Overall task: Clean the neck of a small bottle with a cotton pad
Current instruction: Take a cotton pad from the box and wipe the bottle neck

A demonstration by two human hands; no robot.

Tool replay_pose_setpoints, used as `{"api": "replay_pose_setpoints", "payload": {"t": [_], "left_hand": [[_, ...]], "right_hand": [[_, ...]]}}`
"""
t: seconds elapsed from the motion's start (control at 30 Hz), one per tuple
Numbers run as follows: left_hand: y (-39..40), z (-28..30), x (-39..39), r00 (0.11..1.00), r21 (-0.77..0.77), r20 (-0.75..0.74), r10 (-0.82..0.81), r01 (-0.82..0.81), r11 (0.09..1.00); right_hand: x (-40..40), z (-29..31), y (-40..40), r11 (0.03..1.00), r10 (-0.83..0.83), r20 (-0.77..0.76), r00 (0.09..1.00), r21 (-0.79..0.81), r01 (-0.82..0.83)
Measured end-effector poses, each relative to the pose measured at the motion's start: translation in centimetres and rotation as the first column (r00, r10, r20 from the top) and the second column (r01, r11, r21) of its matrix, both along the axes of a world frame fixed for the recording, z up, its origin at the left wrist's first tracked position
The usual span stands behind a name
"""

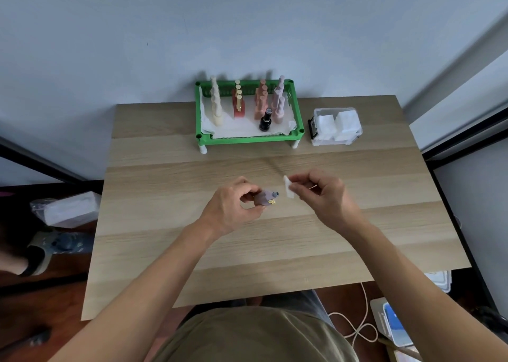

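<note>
Our left hand (233,205) grips the small bottle (267,197), neck pointing right; our right hand (327,194) pinches the cotton pad (288,187) just beside it.

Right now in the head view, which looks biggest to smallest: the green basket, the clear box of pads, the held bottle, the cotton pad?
1. green basket
2. clear box
3. held bottle
4. cotton pad
The last two are close.

Two hands were in view: the left hand (233,205) held one small bottle (268,197), the right hand (325,194) one cotton pad (288,187). At the table's (165,251) far edge stood one green basket (247,139) and one clear box (336,126).
</note>
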State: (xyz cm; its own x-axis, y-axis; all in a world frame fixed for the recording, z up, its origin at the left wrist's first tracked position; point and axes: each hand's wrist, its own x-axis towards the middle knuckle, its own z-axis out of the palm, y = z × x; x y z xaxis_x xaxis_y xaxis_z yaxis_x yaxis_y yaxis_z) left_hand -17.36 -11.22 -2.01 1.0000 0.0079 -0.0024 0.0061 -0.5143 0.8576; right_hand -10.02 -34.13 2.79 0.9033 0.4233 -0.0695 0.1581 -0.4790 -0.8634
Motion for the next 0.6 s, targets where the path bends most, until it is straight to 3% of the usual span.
{"api": "replay_pose_setpoints", "payload": {"t": [0.13, 0.27, 0.6], "left_hand": [[-0.4, 0.1, 0.1, 0.999, -0.011, -0.040, -0.008, 0.008, 1.000], [-0.6, 0.3, 0.2, 0.998, -0.059, -0.046, -0.033, 0.030, 0.998], [-0.4, 0.4, -0.3, 1.000, -0.070, 0.005, -0.019, 0.019, 0.997]], "right_hand": [[-1.0, 1.1, 1.5, 0.979, 0.185, 0.194, 0.963, -0.123, -0.164], [-1.2, 1.3, 2.3, 0.930, 0.305, 0.319, 0.897, -0.301, -0.210], [-0.8, 2.0, 2.6, 0.880, 0.421, 0.373, 0.826, -0.390, -0.272]]}}
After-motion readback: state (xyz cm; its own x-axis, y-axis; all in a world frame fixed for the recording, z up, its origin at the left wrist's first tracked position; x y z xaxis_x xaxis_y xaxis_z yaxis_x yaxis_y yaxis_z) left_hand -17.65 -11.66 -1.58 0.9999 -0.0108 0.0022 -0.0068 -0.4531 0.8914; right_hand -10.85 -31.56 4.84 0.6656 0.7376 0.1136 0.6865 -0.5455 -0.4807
